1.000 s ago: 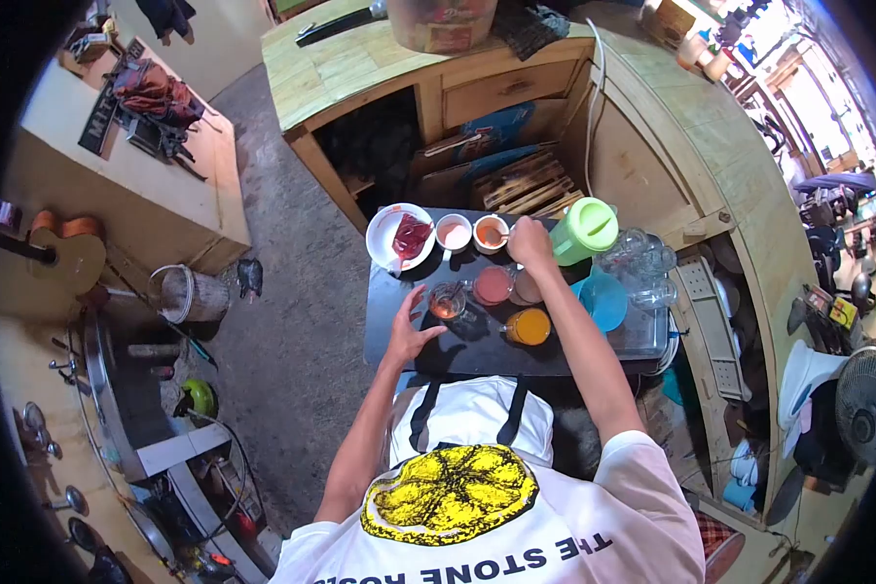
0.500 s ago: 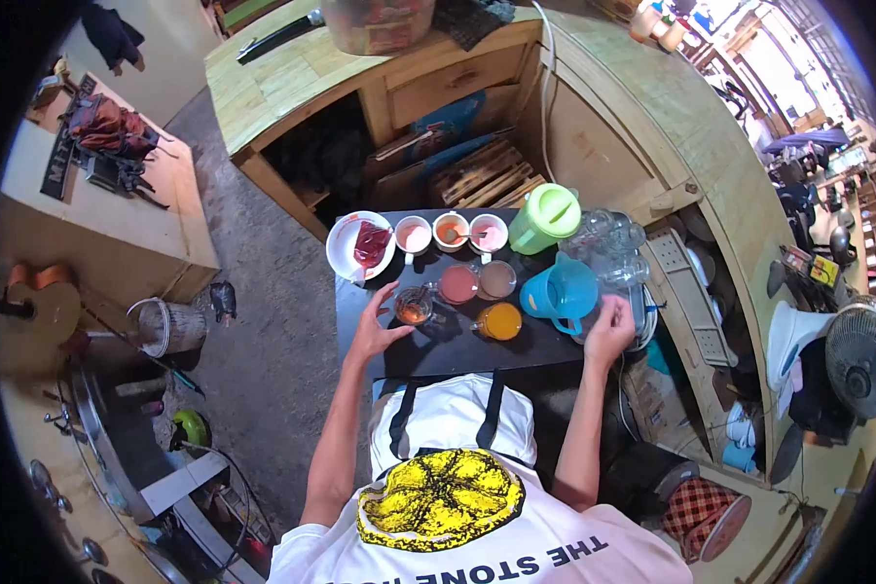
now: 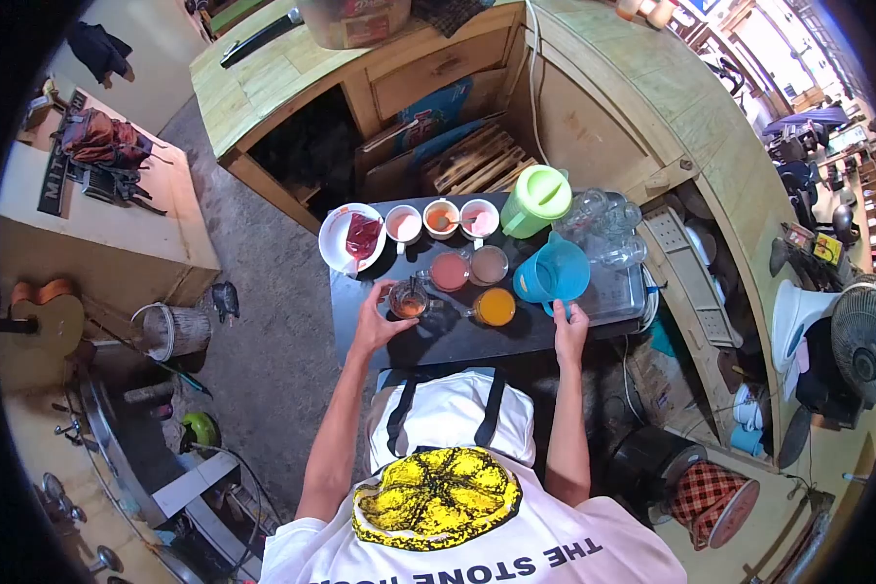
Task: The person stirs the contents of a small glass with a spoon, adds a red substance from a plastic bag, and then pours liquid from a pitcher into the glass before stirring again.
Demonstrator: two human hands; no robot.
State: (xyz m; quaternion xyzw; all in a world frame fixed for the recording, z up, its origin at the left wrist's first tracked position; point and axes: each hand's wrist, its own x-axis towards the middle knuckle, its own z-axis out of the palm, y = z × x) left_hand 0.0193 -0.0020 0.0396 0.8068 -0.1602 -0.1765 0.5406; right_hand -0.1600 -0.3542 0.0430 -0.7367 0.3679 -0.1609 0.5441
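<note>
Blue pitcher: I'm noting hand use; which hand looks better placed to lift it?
Right hand, probably: it is at the handle of the blue pitcher; the left hand is at a glass.

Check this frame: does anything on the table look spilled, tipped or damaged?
Nothing clearly stands out. I see no spill on the dark table; the blue pitcher, green pitcher and orange drink stand upright. The clear containers at the right end are too indistinct to judge.
</note>
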